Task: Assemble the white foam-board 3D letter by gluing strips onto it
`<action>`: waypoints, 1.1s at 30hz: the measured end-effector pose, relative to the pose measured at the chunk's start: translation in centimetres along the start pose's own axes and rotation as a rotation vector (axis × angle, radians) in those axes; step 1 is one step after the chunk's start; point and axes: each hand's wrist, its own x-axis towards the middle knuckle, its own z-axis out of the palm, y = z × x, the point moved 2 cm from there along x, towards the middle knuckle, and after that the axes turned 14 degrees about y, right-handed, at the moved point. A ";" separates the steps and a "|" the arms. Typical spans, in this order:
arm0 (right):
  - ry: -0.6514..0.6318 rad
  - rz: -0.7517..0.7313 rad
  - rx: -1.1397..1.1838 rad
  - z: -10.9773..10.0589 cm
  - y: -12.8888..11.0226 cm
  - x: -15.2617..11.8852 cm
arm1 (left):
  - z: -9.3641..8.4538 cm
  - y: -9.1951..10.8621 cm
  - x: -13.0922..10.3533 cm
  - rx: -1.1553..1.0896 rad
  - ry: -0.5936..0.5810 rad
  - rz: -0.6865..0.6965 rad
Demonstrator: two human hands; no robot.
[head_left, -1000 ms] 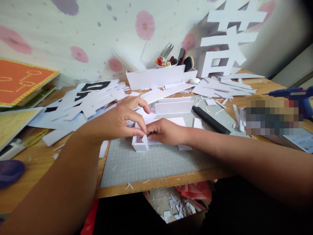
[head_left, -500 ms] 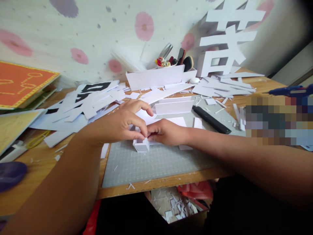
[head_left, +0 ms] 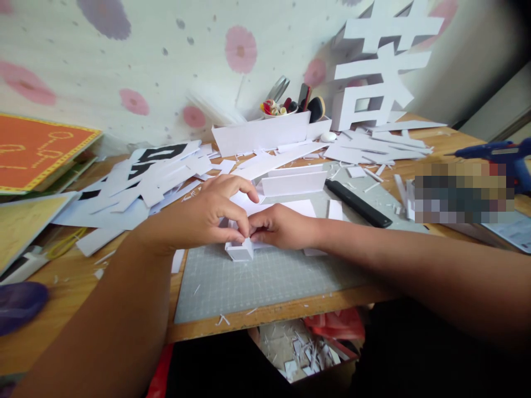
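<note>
On the grey cutting mat [head_left: 215, 287] lies a white card shape with upright walls [head_left: 239, 252], its near end folded like a small open box. My left hand [head_left: 219, 213] arches over it from the left, thumb and index finger pinched at the wall's top edge. Against those fingertips, my right hand [head_left: 284, 225] grips the same walled piece from the right, its fingers curled. Both hands cover much of the piece, so the exact spot they pinch is hidden. Just behind stands a long folded white card strip [head_left: 294, 182].
A black cutter-like tool [head_left: 359, 203] lies right of the hands. White card scraps [head_left: 166, 177] are heaped left and behind. A tall white card character [head_left: 381, 72] stands back right, a blue glue gun [head_left: 493, 152] far right. Below the table edge, a box holds offcuts [head_left: 307, 354].
The view has shifted slightly. Both hands keep nearly the same pinch on the white card piece, with the left fingertips a touch lower against its wall.
</note>
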 end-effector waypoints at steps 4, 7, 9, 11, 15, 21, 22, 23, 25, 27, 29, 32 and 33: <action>0.015 0.017 0.005 0.0 0.0 -0.1 | 0.0 0.1 0.0 0.011 0.001 -0.035; 0.022 0.029 -0.008 0.0 0.1 -0.1 | 0.0 0.2 0.0 0.014 -0.007 -0.040; 0.020 0.040 -0.009 0.0 0.1 -0.2 | 0.0 0.2 0.0 0.014 -0.009 -0.036; 0.016 0.050 -0.006 0.1 0.2 -0.2 | 0.1 0.2 0.0 0.014 -0.009 -0.035; 0.015 0.078 0.000 0.2 0.3 -0.2 | 0.0 0.2 0.0 -0.001 0.006 -0.036; 0.193 0.225 0.075 -2.7 -0.4 -0.5 | -0.6 0.7 0.3 -0.118 0.441 -0.128; 0.227 0.259 0.104 -3.4 -0.7 -0.8 | -0.5 1.0 0.3 -0.133 0.536 -0.185; 0.256 0.291 0.128 -4.2 -1.1 -1.2 | -0.3 1.3 0.3 -0.145 0.606 -0.245; 0.301 0.338 0.162 -5.4 -2.1 -2.0 | 0.5 2.3 0.5 -0.181 0.656 -0.339; 0.339 0.357 0.195 -6.0 -3.3 -2.8 | 1.5 3.5 0.7 -0.252 0.613 -0.372; 0.369 0.354 0.225 -6.2 -4.6 -3.5 | 2.5 4.7 0.9 -0.354 0.555 -0.399; 0.384 0.326 0.233 -6.8 -6.2 -4.5 | 3.3 6.2 1.4 -0.526 0.504 -0.465; 0.395 0.311 0.211 -7.4 -6.5 -5.0 | 3.5 6.7 1.6 -0.591 0.501 -0.498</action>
